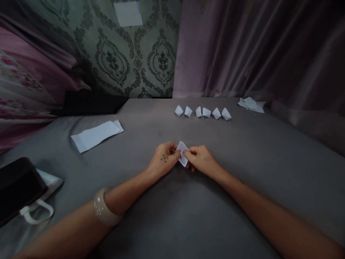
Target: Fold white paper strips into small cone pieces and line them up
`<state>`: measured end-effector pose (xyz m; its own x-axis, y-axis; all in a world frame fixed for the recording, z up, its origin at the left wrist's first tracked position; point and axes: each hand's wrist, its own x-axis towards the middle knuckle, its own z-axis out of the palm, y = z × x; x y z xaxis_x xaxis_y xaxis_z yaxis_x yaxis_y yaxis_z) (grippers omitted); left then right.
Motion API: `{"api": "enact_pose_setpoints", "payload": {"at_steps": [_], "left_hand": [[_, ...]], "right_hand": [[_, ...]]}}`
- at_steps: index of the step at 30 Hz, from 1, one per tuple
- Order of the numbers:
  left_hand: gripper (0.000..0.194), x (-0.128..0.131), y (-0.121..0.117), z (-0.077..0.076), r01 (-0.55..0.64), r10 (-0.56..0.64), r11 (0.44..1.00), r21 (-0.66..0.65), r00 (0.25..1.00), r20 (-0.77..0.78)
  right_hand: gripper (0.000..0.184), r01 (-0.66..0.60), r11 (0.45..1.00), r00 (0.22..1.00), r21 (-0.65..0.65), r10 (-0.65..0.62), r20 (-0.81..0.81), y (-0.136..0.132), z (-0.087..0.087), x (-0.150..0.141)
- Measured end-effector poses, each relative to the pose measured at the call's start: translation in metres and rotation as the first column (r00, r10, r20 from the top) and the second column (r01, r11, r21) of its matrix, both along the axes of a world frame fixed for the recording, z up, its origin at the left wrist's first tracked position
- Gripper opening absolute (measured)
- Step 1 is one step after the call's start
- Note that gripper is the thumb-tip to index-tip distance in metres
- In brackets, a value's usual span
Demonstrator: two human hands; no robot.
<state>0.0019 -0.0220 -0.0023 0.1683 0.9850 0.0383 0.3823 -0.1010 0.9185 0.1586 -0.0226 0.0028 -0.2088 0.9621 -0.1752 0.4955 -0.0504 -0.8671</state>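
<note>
A small folded white paper piece [182, 153] is held between both my hands over the grey surface [172, 216]. My left hand [163, 158] pinches its left side with fingers curled. My right hand [201, 159] pinches its right side the same way. Both hands rest low, close to the surface. A pale bangle [104, 207] circles my left wrist.
Several small folded white paper shapes [202, 112] lie in a row farther back. A stack of white paper [96, 135] lies to the left, and loose white scraps [252, 104] at the back right. A black object [16, 187] sits on something white at the near left. Curtains hang behind.
</note>
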Motion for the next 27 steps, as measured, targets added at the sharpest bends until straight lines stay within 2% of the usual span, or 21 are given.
{"api": "enact_pose_setpoints", "payload": {"at_steps": [6,9,11,13,16,21,27], "left_hand": [[0.018,-0.0018,0.0011,-0.0042,-0.055,0.055,0.998,0.003,0.998,0.029],[0.018,-0.0016,0.0001,-0.0029,-0.057,0.056,0.998,0.009,0.998,0.027],[0.017,-0.0010,-0.0010,-0.0015,-0.047,0.047,0.999,0.020,0.999,0.027],[0.017,-0.0003,-0.0019,-0.0006,-0.041,0.041,0.999,0.030,0.999,0.024],[0.016,0.0003,-0.0028,-0.0009,-0.025,0.024,0.999,0.027,1.000,0.020],[0.016,0.0009,-0.0037,-0.0031,-0.013,0.012,0.999,0.029,0.999,0.031],[0.019,0.0022,-0.0052,-0.0026,-0.004,0.003,1.000,0.019,0.999,0.036]], "right_hand": [[0.028,-0.076,0.997,0.992,0.016,0.078,-0.098,-0.0024,-0.0018,-0.0005],[0.029,-0.083,0.996,0.994,0.029,0.084,-0.064,-0.0032,-0.0009,-0.0011],[0.026,-0.028,0.995,1.000,0.098,0.028,0.003,-0.0033,0.0002,-0.0015],[0.018,0.042,0.973,0.997,0.226,-0.055,0.050,-0.0030,0.0011,-0.0017],[0.019,0.084,0.929,0.995,0.361,-0.101,0.028,-0.0013,0.0008,-0.0013],[0.019,0.072,0.889,0.997,0.452,-0.058,-0.044,0.0021,-0.0029,-0.0008],[0.017,0.052,0.887,0.999,0.458,-0.043,-0.031,0.0015,0.0005,0.0000]]}}
